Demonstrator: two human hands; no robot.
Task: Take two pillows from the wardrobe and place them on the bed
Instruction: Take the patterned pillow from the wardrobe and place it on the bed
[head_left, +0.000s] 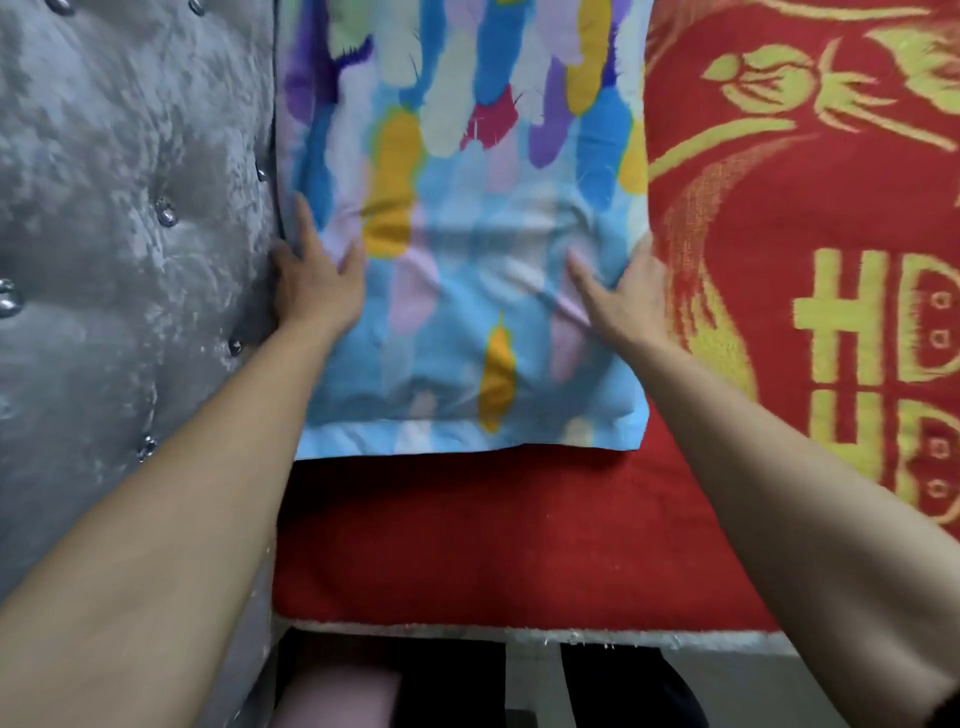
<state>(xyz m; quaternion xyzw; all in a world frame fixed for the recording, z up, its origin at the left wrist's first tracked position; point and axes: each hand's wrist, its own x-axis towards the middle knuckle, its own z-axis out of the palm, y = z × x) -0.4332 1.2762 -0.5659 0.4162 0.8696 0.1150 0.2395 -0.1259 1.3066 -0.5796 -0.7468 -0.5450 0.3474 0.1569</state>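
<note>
Because the pillow (462, 249) under your palms is soft and plump, expect it to be light, floppy and easy to dent rather than anything that needs force. Its feather-print cotton cover wrinkles where you press, so a pinch of cloth alone would likely let the filling sag away; if you need to shift it, take it by the two long sides, thumbs on top and fingers tucked under the edge, or scoop from the hemmed near edge. Nothing about it looks fragile or slippery.

It lies flat on the red bed cover (519, 530), its left side pushed against the grey tufted headboard (130, 234), its near hem well back from the edge of the bed. Only this one pillow shows, so by my reading a second may be yet to come, though I cannot tell from this view.

Your left hand (317, 280) rests flat at the pillow's left side, fingers spread and pointing away, the outer edge of the hand wedged between pillow and headboard. Your right hand (623, 296) lies palm down on the right side, fingers splayed, closing on nothing. Both forearms reach straight out, nearly parallel, as if patting the pillow into place.
</note>
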